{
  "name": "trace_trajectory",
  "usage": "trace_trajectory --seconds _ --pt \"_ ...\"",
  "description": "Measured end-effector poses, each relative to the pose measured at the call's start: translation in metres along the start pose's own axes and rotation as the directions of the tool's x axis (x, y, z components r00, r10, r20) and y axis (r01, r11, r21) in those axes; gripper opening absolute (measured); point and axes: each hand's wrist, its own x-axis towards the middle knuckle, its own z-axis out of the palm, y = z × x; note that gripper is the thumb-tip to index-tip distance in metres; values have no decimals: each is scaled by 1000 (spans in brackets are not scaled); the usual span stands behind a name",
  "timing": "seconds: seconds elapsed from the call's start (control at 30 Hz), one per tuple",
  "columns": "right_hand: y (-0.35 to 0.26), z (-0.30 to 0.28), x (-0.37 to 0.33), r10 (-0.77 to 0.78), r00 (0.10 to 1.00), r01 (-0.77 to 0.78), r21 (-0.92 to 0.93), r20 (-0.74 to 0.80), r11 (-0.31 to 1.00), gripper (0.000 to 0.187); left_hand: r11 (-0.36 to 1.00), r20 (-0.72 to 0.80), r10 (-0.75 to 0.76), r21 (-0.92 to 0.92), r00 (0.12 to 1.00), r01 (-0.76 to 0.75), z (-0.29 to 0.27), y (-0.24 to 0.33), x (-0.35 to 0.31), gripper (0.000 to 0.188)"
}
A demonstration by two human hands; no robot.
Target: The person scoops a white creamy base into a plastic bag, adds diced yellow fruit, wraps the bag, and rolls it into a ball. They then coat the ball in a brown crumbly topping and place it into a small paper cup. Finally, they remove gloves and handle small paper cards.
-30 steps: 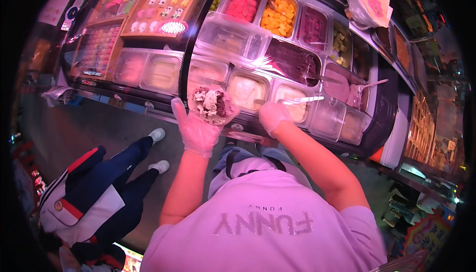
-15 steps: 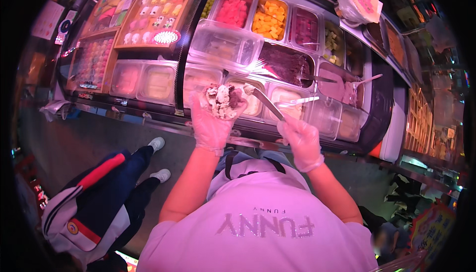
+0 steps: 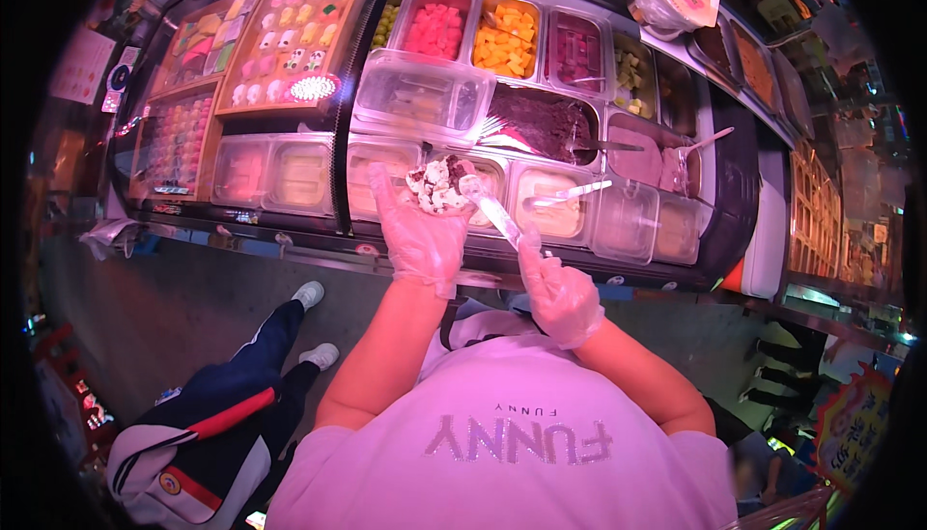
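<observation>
My left hand [image 3: 425, 248], in a clear thin glove, cradles a lump of white cream mixed with dark pieces [image 3: 440, 185]. Its thumb stands out to the left, and whatever lies beneath the lump is hidden. In my gloved right hand [image 3: 560, 293] is a metal spatula [image 3: 497, 217] with pale cream on its tip. That tip touches, or nearly touches, the lump's right side. Both hands are over the counter's front edge. Partly hidden behind the lump is a tub of pale cream [image 3: 494, 182]; another cream tub [image 3: 560, 213], with a white utensil [image 3: 579, 191] across it, stands to the right.
Farther back are pink cubes [image 3: 435, 30], orange fruit cubes [image 3: 506, 40] and a dark purple filling [image 3: 546, 123] in tubs. A clear lidded container [image 3: 422, 97] sits left of the filling. Small sweets fill a wooden tray [image 3: 224, 96]. Another person [image 3: 227, 409] stands at lower left.
The spatula has turned in my right hand, which has come left and closer to my body. My left thumb has spread away from the lump. The person at left has shifted.
</observation>
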Motion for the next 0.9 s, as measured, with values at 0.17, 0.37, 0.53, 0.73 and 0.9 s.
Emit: trace_trajectory --seconds 0.17,0.37,0.53,0.73,0.9 --pt "16 -32 2 -54 997 56 33 -57 998 62 992 76 118 38 990 -121 4 8 4 73" --pt "17 -26 12 78 996 -68 207 -43 976 58 998 149 55 -14 987 -53 -4 13 -4 77" --pt "4 -6 13 95 995 -95 172 8 981 61 999 195 27 -37 980 -20 -13 7 -10 80" --pt "-4 -1 18 -73 997 73 123 -6 990 66 1000 158 17 -8 987 -16 -13 12 -13 84" --pt "2 -14 21 -131 991 124 165 32 979 61 997 149 31 -73 988 -20 -22 24 -10 82"
